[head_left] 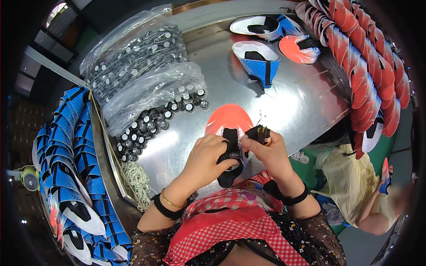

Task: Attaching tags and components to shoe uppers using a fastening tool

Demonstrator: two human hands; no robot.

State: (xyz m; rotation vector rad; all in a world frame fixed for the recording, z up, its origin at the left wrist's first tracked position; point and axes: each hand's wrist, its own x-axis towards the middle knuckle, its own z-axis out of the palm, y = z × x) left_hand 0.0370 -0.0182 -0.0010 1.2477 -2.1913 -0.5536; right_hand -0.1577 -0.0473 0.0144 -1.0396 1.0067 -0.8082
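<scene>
Far left, blue uppers [66, 146] hang overlapped. Then black spools [189, 107] partly under clear plastic [146, 93]; pale cord [137, 179] below. Left hand [206, 157]: thumb and fingers pinching black middle [231, 136] of orange upper [228, 116], at table [213, 66] edge nearest person, toe pointing away. Upper looks light, soft, easily bent; toe maybe slick, so black middle likely surest hold. Right hand [271, 151], just beside: fingers pressed on small dark piece [254, 134], kind unclear. Far right, orange stacks [364, 80].
</scene>
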